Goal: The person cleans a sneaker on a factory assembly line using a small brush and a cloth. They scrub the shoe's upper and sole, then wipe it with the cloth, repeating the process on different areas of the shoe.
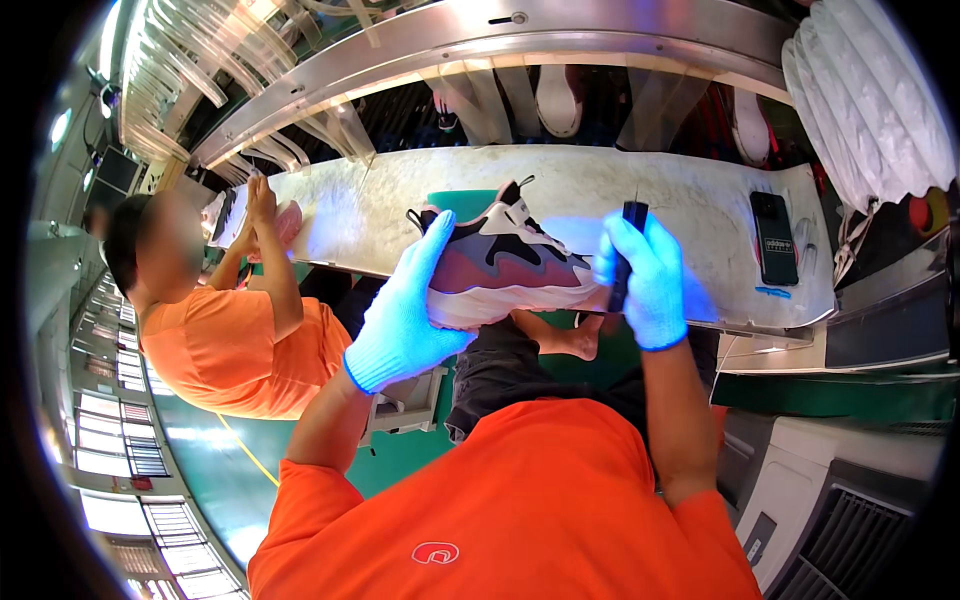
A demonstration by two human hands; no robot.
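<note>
My left hand (405,310), in a white knit glove that glows blue, grips a sneaker (510,255) by its heel end, thumb over the collar. The sneaker has a grey, mauve and black upper, a pale thick sole and pull loops; its toe points right. In my gloved right hand (645,275), fingers wrap around a slim black stick-shaped tool (620,283), held upright beside the toe. A thin tip seems to rise from its top; its exact kind is unclear. Both hands are above the near edge of the workbench (400,195).
A green pad (462,202) lies behind the sneaker. At the right are a black phone (773,240) and a small blue item (775,292). Beyond the bench, shoes (560,100) sit behind clear strips under a metal rail (480,30). A co-worker (235,340) in orange sits at left, handling a shoe.
</note>
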